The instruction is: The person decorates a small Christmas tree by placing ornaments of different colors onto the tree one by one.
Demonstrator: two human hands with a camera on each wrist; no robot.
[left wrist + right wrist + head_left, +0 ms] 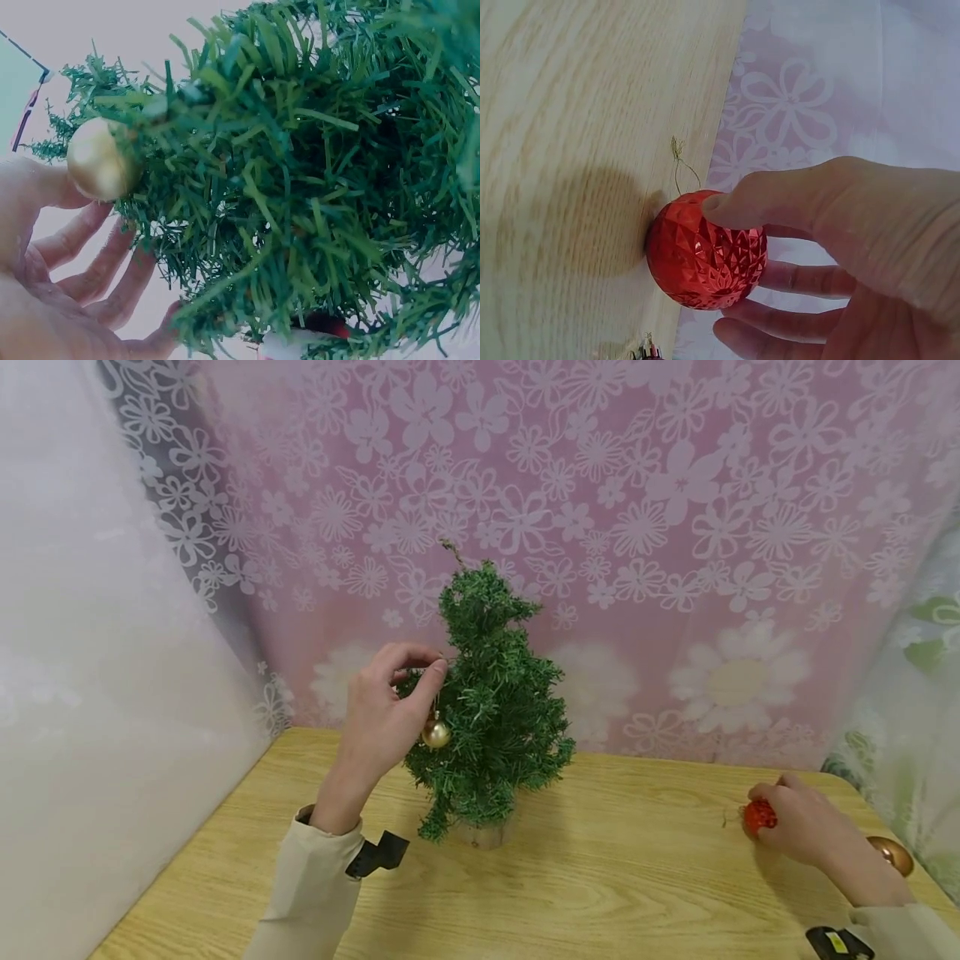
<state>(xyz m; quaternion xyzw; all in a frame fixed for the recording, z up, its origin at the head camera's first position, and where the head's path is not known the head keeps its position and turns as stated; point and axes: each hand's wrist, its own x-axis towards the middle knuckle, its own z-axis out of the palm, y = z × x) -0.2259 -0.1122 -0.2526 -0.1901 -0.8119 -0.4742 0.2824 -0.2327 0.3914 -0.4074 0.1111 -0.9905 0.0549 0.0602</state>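
A small green Christmas tree (498, 710) stands upright on the wooden table. At its left side my left hand (386, 702) pinches the thin string of a gold Christmas ball (436, 733) between thumb and index finger. The ball hangs below the fingertips against the branches; the left wrist view shows the gold ball (102, 159) beside the needles. Far to the right, my right hand (806, 822) holds a red Christmas ball (760, 817) close over the table. Its faceted shiny surface and gold string loop (678, 161) show in the right wrist view.
A copper-coloured ball (891, 856) lies near the table's right edge, behind my right wrist. The tree has a pale round base (482, 835). A pink flowered curtain (600, 527) hangs behind the table (600, 877), with a white sheet (112, 610) at the left.
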